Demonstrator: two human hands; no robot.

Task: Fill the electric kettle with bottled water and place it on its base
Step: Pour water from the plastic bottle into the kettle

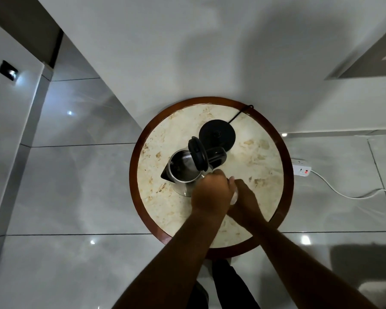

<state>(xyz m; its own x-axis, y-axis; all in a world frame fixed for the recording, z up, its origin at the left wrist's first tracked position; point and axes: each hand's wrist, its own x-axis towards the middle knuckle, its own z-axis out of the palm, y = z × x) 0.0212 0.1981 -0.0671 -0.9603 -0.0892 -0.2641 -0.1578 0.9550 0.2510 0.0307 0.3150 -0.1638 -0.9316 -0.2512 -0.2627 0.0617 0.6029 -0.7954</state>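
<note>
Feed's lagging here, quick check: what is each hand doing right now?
Left hand: closed, on what cannot be told.
Right hand: closed around a pale object, mostly hidden.

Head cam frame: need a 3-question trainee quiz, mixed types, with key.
1. True or false: the kettle sits on its base.
2. The kettle lid is: A) shut B) flipped open C) lying on the table.
3. Which hand is nearer the kettle rim?

Key:
1. False; the kettle stands on the table beside the base.
2. B
3. The left hand; the right hand is beside it, around something pale.
</note>
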